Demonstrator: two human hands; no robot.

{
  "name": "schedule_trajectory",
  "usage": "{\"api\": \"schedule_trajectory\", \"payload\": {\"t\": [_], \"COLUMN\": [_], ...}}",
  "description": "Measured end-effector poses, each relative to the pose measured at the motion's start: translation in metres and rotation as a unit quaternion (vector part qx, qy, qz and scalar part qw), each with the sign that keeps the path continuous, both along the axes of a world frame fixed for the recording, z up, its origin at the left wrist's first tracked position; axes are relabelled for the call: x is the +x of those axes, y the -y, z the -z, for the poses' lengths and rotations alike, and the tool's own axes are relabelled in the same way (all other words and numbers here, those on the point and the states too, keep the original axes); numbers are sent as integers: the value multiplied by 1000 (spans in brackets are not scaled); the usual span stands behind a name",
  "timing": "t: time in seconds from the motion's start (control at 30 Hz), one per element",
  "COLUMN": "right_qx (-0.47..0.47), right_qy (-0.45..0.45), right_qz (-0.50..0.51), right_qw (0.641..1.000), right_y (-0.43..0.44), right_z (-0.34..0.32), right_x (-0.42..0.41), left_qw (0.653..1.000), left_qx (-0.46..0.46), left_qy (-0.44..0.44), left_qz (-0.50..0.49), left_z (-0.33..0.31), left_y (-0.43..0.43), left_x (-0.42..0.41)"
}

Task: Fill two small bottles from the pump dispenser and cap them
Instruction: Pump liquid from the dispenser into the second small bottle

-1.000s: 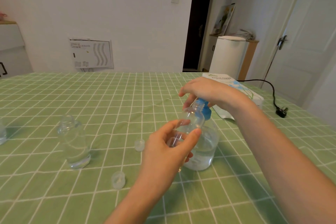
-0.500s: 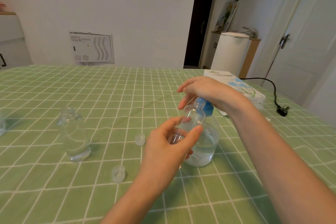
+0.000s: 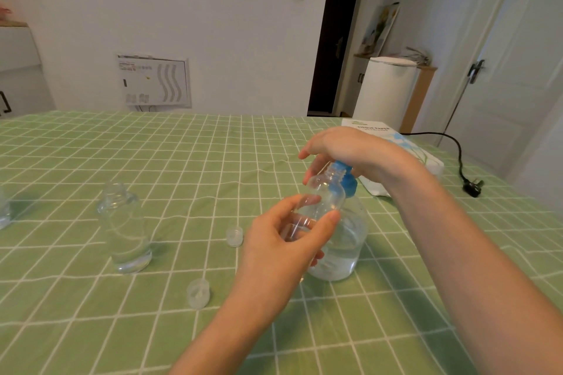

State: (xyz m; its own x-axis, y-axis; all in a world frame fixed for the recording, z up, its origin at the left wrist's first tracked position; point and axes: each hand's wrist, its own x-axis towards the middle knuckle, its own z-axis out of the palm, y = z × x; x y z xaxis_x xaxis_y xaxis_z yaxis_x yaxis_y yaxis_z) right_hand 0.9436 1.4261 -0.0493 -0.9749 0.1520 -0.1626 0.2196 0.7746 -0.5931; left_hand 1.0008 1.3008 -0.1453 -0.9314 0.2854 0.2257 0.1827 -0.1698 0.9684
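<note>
Left hand: the left hand (image 3: 281, 240) is wrapped around a small bottle (image 3: 320, 198), thumb and fingers closed on its body, neck tilted up toward the pump.
Right hand: the right hand (image 3: 350, 148) rests palm-down on the blue pump head (image 3: 344, 175) of the pump dispenser (image 3: 344, 240); fingers curl loosely over it and grip nothing else.
Held bottle: open and uncapped; its mouth sits just below the right hand, beside the pump head. The fill level cannot be told through the clear plastic.
Dispenser: stands on the counter (image 3: 152, 161) just beyond the left hand, partly full of clear liquid.
Second bottle: the other bottle (image 3: 123, 228) stands upright well to the left of the left hand, uncapped, with liquid in its lower part.
Caps: one cap (image 3: 234, 236) lies just left of the left hand; another cap (image 3: 198, 294) lies nearer, left of the left wrist.
Progress: judged as filling in hand; neither bottle is capped.
Remaining: finish pumping, then fit both caps.
</note>
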Motion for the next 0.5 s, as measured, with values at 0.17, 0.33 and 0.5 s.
{"api": "schedule_trajectory", "payload": {"t": [0.17, 0.33, 0.5], "right_qx": [-20, -18, 24], "right_qy": [-8, -23, -61], "right_qz": [0, 0, -7], "right_qw": [1000, 1000, 998], "right_y": [0, -2, -7], "right_z": [8, 11, -1], "right_x": [-1, -3, -5], "left_qw": [1000, 1000, 1000], "left_qx": [-4, -6, -2], "left_qy": [2, 7, 5], "left_qz": [-2, -2, 4], "left_z": [2, 2, -3], "left_y": [1, 1, 1], "left_x": [0, -1, -1]}}
